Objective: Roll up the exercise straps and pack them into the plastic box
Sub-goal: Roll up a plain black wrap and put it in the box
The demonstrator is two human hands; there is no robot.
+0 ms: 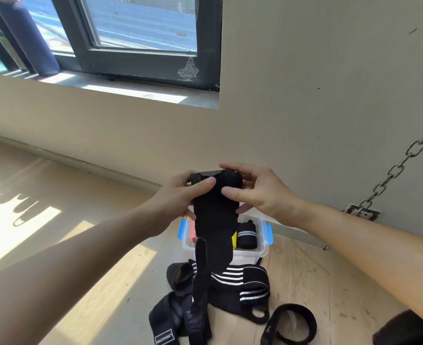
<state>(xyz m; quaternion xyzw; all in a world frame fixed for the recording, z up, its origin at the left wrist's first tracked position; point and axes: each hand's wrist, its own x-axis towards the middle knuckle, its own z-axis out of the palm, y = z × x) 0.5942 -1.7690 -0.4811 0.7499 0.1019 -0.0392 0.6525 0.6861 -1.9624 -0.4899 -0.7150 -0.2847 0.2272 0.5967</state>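
A black exercise strap (214, 215) is held up in front of me, its top end partly rolled and its long tail hanging down toward the floor. My left hand (180, 195) grips the roll's left side, thumb across its front. My right hand (257, 190) grips the right side, fingers over the top and thumb on the front. Below stands the clear plastic box (261, 247) with blue latches, holding one rolled black strap with white stripes (246, 236). More loose black straps (233, 287) lie on the floor before the box.
The wooden floor (93, 245) runs to a beige wall close behind the box. A metal chain (390, 175) hangs at the right from a wall plate. A black loop strap (290, 324) lies at the lower right. A window is at the upper left.
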